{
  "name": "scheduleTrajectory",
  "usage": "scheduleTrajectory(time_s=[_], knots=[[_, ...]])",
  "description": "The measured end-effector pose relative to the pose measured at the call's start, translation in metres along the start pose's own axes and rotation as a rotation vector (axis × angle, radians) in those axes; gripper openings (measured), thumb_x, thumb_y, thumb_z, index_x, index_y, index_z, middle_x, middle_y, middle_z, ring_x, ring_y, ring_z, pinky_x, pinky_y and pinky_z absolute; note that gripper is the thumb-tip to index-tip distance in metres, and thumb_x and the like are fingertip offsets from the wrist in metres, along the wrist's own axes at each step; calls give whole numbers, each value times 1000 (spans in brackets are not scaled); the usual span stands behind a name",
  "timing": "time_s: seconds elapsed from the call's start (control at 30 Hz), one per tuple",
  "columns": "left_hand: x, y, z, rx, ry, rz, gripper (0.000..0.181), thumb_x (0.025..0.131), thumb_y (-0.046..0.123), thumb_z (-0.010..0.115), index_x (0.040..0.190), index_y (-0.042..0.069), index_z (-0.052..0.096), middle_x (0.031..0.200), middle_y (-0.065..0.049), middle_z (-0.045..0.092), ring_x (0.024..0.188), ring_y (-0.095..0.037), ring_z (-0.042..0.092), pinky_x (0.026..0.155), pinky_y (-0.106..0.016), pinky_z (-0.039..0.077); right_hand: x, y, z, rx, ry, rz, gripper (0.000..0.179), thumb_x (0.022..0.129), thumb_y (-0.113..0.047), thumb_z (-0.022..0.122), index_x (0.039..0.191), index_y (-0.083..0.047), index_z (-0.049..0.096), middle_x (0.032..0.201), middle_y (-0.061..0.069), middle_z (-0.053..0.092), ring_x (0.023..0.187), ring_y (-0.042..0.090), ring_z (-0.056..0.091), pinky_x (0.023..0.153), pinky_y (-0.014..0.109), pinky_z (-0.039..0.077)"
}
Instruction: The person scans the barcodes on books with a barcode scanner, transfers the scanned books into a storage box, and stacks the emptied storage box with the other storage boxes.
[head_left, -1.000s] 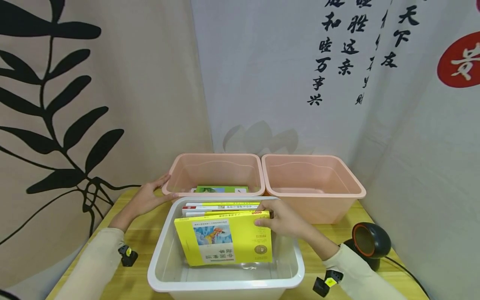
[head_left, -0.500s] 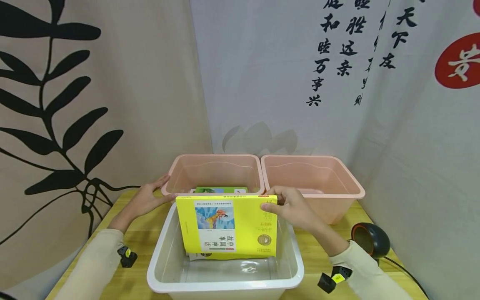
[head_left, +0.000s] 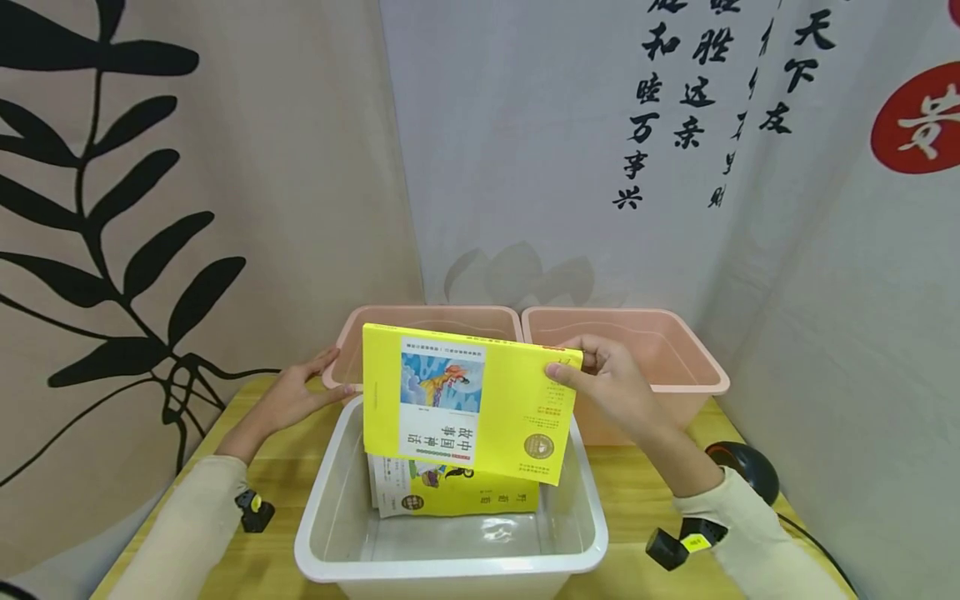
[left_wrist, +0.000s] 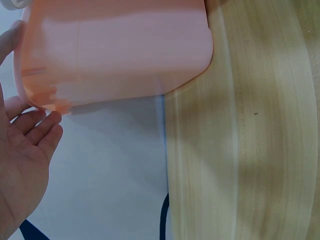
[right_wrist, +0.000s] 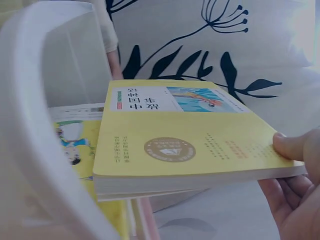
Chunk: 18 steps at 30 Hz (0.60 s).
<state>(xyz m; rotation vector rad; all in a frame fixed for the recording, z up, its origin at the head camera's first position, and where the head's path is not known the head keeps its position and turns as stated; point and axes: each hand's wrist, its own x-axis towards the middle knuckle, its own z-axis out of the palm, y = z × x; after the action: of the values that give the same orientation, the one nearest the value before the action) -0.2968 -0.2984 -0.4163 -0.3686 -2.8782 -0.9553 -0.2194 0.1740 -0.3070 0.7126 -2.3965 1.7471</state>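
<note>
A wood-grain table [head_left: 624,500] stands against pale cloth hangings [head_left: 315,167] printed with dark leaves [head_left: 206,292] and black Chinese characters [head_left: 648,87]. Tilted above a white bin [head_left: 450,572] is a bright yellow book [head_left: 517,408], a blue picture and white title panel on its cover. The right hand [head_left: 615,382] pinches its upper corner; the left hand [head_left: 294,398], fingers spread, touches the left pink bin [left_wrist: 135,55].

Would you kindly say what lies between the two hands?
In the head view, the yellow book, gripped by the right hand, and part of the left pink bin lie between them.
</note>
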Motion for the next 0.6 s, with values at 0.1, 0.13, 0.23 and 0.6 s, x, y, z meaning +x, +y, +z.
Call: scheduleTrajectory(time_s=[0.1, 0.13, 0.23, 0.6], knots=[[1, 0, 0, 4, 6, 7, 100, 91, 62, 68, 162, 5, 25, 168, -19, 20, 149, -52, 27, 111, -75, 29, -1, -5, -8, 4, 32, -12, 21, 95, -10, 73, 108, 5, 67, 88, 8, 77, 74, 16, 71, 66, 22, 55], [1, 0, 0, 7, 8, 10, 100, 91, 62, 68, 161, 5, 25, 168, -19, 20, 149, -52, 27, 111, -75, 29, -2, -8, -11, 4, 45, -20, 22, 95, -10, 73, 109, 6, 66, 87, 7, 77, 73, 16, 71, 66, 21, 55], [2, 0, 0, 14, 10, 15, 99, 91, 62, 68, 161, 5, 26, 167, -19, 22, 148, -52, 28, 111, -74, 30, -4, -12, -20, 5, 81, -39, 23, 96, -10, 72, 110, 7, 66, 85, 5, 77, 72, 17, 73, 65, 20, 57], [2, 0, -2, -10, -1, 26, 99, 92, 59, 69, 161, 4, 25, 168, -18, 20, 150, -51, 24, 114, -73, 27, -11, -23, -60, 84, 141, -67, 21, 96, -8, 72, 113, 4, 70, 94, 7, 78, 78, 19, 77, 73, 24, 62]])
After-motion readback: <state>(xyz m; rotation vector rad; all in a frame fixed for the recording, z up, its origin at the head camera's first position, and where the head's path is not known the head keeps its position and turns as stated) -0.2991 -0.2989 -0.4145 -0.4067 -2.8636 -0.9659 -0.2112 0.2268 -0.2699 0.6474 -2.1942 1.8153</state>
